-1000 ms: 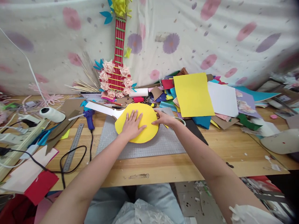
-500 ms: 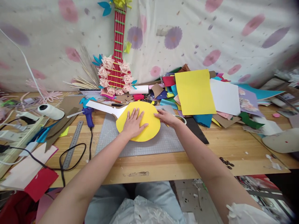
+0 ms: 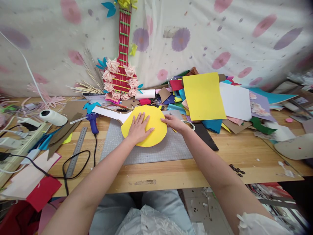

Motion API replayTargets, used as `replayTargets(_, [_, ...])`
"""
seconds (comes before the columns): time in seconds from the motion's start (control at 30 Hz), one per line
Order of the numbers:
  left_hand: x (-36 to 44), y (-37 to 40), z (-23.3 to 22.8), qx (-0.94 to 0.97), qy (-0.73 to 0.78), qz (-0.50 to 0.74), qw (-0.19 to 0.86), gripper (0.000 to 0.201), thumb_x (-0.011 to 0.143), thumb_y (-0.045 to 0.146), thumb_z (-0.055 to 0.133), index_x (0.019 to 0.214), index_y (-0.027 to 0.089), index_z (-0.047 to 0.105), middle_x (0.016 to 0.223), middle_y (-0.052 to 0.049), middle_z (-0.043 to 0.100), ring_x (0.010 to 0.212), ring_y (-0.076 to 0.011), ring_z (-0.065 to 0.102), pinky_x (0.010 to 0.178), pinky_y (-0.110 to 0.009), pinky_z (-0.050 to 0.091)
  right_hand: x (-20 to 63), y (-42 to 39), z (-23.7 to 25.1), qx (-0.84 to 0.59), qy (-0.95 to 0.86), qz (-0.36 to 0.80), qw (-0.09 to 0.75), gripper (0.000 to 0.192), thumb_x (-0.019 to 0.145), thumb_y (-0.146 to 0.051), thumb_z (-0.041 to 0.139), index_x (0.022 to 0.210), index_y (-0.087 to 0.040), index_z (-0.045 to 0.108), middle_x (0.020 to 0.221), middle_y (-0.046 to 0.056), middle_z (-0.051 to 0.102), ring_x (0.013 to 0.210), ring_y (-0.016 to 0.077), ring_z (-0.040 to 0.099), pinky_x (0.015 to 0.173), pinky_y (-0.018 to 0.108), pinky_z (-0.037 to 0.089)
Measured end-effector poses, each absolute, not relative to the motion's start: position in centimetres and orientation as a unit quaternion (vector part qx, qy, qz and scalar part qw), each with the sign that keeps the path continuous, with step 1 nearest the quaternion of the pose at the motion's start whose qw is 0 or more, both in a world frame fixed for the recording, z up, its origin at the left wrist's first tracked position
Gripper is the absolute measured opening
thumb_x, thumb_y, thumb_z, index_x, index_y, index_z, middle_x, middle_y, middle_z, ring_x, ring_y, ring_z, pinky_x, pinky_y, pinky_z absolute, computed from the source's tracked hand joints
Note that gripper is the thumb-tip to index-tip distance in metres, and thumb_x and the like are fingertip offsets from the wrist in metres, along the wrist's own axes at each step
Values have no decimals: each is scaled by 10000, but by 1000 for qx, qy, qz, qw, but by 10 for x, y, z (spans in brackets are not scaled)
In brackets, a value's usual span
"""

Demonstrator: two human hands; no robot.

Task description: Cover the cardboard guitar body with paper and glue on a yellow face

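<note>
A cardboard instrument shape with a round yellow body and a long white neck lies over the grey cutting mat. Flat on the yellow surface rests my left hand, fingers spread. At the body's right edge, my right hand pinches the rim between thumb and fingers. A roll of tape sits just behind my right wrist, partly hidden by it.
A blue glue gun and its black cord lie left of the mat, beside a steel ruler. Against the curtain leans a red flower-trimmed guitar. Yellow sheet and paper scraps are piled at back right; small dark pieces lie near the front edge.
The yellow body has shifted very slightly, its near edge a little farther from me. Both hands keep their places on it.
</note>
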State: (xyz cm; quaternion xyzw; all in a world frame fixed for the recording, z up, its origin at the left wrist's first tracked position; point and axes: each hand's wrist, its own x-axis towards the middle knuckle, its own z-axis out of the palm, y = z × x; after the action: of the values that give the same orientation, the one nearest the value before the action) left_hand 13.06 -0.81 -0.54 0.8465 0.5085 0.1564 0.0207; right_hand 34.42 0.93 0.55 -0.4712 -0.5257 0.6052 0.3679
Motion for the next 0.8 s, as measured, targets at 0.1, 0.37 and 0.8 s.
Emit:
replayTargets(0.1, [131,-9,-3,849,512,129,5,694,850,591,298,1417,191,273,1509,-97,183,1397,-255,88,1126,-473,66,345,10,4,-472,-525,608,364,305,804,-272,569,1098,-193,595,1102,74,645,943,176,619,876,361,493])
replayTargets(0.37, [132,-14,-2,852,512,108,-33,699,862,590,244,1430,183,237,1514,-103,162,1399,-252,68,1127,-470,64,347,11,-1,-468,-520,615,364,291,804,-240,569,1089,-186,590,1108,77,642,924,179,626,861,359,499])
replayTargets(0.8, [135,-19,-4,852,508,117,-47,698,858,587,275,1424,179,255,1513,-114,158,1399,-257,56,1124,-480,32,345,7,4,-491,-519,589,378,409,771,-234,587,1171,-213,506,1108,67,633,958,165,612,820,312,506])
